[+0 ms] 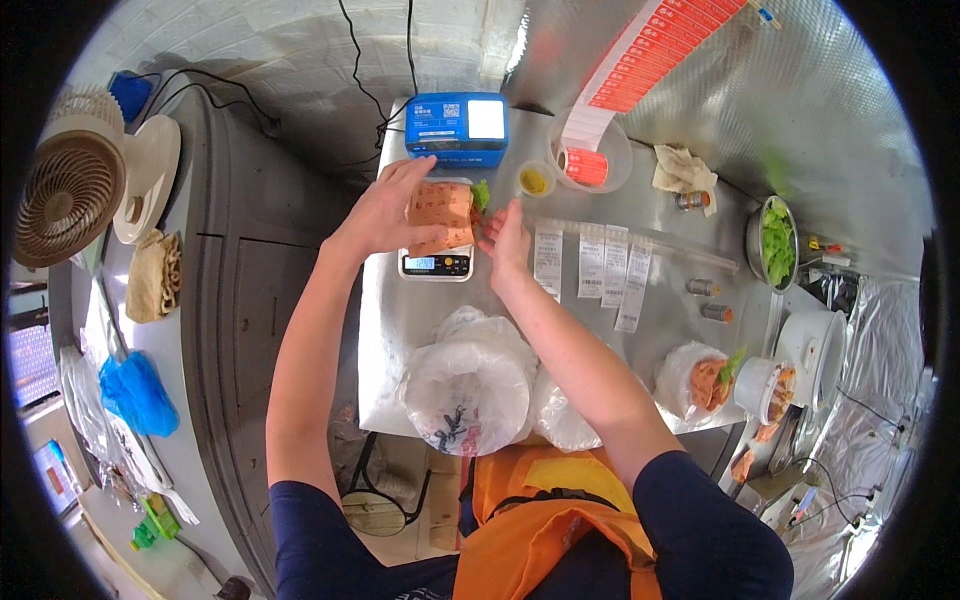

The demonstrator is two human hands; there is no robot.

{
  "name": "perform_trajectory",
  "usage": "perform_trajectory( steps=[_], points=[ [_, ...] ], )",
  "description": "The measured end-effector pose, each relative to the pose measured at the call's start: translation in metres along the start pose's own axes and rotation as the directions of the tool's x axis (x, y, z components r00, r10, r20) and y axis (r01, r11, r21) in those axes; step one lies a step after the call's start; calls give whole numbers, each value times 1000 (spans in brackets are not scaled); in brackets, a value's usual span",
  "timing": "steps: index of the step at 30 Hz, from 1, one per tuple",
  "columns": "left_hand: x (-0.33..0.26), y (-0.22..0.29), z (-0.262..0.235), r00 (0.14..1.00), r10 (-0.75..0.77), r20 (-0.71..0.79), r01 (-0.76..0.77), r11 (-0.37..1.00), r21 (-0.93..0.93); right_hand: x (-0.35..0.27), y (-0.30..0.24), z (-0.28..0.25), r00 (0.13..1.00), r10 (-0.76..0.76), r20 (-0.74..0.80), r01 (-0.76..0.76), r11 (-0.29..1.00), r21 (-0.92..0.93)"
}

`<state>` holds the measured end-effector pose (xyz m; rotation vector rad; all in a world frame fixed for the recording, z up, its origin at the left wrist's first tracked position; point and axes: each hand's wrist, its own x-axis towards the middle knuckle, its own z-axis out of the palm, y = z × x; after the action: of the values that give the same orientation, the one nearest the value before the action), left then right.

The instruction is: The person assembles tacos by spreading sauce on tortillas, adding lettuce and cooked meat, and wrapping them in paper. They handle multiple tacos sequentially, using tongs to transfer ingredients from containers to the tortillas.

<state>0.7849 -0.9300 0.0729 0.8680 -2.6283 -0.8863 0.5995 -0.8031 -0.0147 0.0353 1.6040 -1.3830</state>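
Note:
A printed brown paper packet [440,213] lies on a small white kitchen scale [462,268] with a lit display. Green lettuce [481,195] and a darker filling stick out of its right end. My left hand [385,212] spans the packet from its left side, fingers at the far edge and thumb at the near edge. Beside the filled end is my right hand [508,243], thumb raised apart from slightly curled fingers. Whether those fingertips touch the filling is hard to make out.
A blue box [457,130] stands behind the scale, beside a cup of yellow stuff [535,180]. Right of them are a tub [617,160] with a red label roll, paper receipts [590,262] and a lettuce bowl [777,243]. Clear plastic bags [470,375] lie at the front edge.

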Motion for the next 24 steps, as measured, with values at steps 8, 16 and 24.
perform_trajectory(
  steps=[8, 16, 24],
  points=[
    [20, 11, 54, 970, -136, 200, 72, 952, 297, -15, 3, 10, 995, -101, -13, 101, 995, -3],
    [-5, 69, 94, 992, -28, -120, 18, 996, -89, -58, -36, -46, 911, -239, 336, 330, 912, -245],
    [27, 331, 134, 997, -11, -74, -43, 729, -684, -177, -244, -408, 719, -677, 157, 615, 514, -598]
  ],
)
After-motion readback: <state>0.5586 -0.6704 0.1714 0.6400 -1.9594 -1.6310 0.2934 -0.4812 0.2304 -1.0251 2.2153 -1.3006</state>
